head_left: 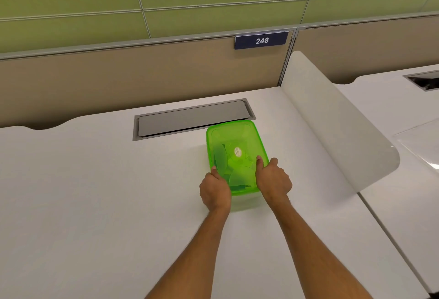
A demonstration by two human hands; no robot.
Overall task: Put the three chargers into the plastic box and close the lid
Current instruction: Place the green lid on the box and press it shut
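Note:
A translucent green plastic box [234, 137] stands on the white desk with its green lid [237, 132] lying on top. Through the lid I make out pale rounded shapes, the chargers [222, 158], and a dark plug end near the front edge. A small white sticker [237, 151] sits on the lid's middle. My left hand [215, 191] grips the box's near left corner, thumb on the lid. My right hand [273, 181] grips the near right corner, thumb pressing on the lid too.
A grey cable hatch [190, 118] is set in the desk just behind the box. A white curved divider [332, 120] rises to the right. A beige partition with a sign reading 248 [261, 40] closes the back. Another desk lies beyond the divider.

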